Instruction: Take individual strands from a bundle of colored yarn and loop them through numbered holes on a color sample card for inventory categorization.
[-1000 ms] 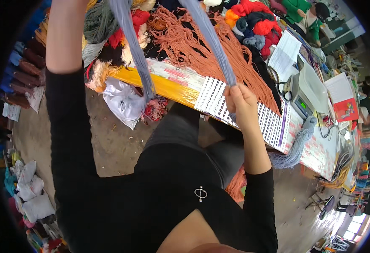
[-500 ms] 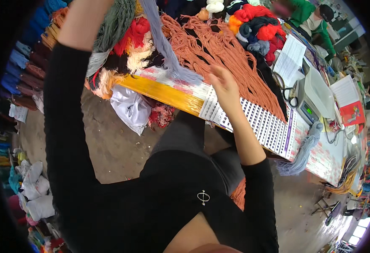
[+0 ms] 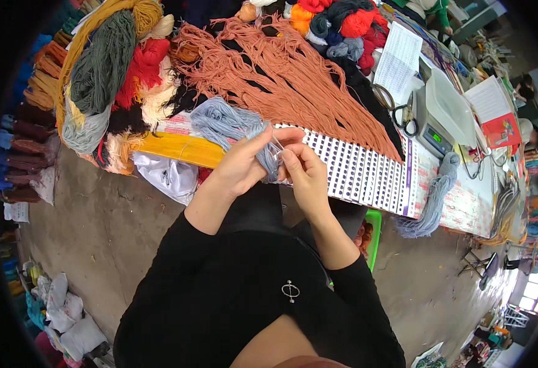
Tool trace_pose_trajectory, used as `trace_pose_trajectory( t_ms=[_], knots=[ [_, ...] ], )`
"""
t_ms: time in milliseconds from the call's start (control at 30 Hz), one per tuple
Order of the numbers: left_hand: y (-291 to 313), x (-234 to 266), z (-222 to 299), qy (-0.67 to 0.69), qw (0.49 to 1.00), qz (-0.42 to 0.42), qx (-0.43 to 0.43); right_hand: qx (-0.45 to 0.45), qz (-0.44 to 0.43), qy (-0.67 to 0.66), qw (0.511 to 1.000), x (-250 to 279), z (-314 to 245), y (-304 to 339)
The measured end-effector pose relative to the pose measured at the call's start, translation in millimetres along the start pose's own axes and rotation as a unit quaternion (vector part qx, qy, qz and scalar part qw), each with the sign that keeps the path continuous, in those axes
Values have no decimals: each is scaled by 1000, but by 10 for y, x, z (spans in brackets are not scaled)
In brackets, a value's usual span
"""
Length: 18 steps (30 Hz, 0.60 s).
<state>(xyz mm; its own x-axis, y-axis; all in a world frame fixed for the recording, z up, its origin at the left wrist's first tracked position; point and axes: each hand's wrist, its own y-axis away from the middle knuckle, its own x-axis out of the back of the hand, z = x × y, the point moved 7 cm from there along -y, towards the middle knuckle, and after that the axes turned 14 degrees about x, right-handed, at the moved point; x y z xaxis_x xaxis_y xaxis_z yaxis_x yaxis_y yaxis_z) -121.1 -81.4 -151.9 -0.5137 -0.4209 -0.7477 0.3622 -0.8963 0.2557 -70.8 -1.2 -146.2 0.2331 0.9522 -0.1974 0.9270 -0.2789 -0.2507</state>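
Observation:
A hank of grey-blue yarn (image 3: pixel 221 118) lies at the near edge of the table, and its end runs into my left hand (image 3: pixel 239 164), whose fingers are wrapped round it. Close against it, my right hand (image 3: pixel 309 179) pinches a few thin pale strands at the bundle's end with thumb and fingertips. Beneath and beside both hands is a white card with rows of dark holes (image 3: pixel 356 168). Just beyond them spreads a wide layer of coral yarn (image 3: pixel 305 80) on black cloth.
Hanks in grey-green (image 3: pixel 104 61), mustard and red pile up at left. Toward the right are scissors (image 3: pixel 406 116), a scale (image 3: pixel 436 132), printed sheets (image 3: pixel 399 58) and another grey-blue hank (image 3: pixel 437 193). A white bag (image 3: pixel 167 175) sits below the table edge; a green basket (image 3: pixel 374 239) stands beside my legs.
My left arm has come down from high at upper left, and the lifted grey-blue yarn now lies bunched on the table. Both hands have met at the yarn; my right fingers have closed on strands.

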Motion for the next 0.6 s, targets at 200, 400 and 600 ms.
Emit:
trace_pose_trajectory(
  t_ms=[200, 400, 600],
  knots=[
    [-39, 108, 76, 50, 997, 61, 6, -40, 45, -82, 995, 13, 98, -36],
    [6, 294, 169, -27, 988, 148, -41, -107, -14, -94, 990, 47, 241, 10],
    [80, 433, 185, -108, 979, 169, 36, -139, -34, -123, 982, 136, 221, -21]
  ],
)
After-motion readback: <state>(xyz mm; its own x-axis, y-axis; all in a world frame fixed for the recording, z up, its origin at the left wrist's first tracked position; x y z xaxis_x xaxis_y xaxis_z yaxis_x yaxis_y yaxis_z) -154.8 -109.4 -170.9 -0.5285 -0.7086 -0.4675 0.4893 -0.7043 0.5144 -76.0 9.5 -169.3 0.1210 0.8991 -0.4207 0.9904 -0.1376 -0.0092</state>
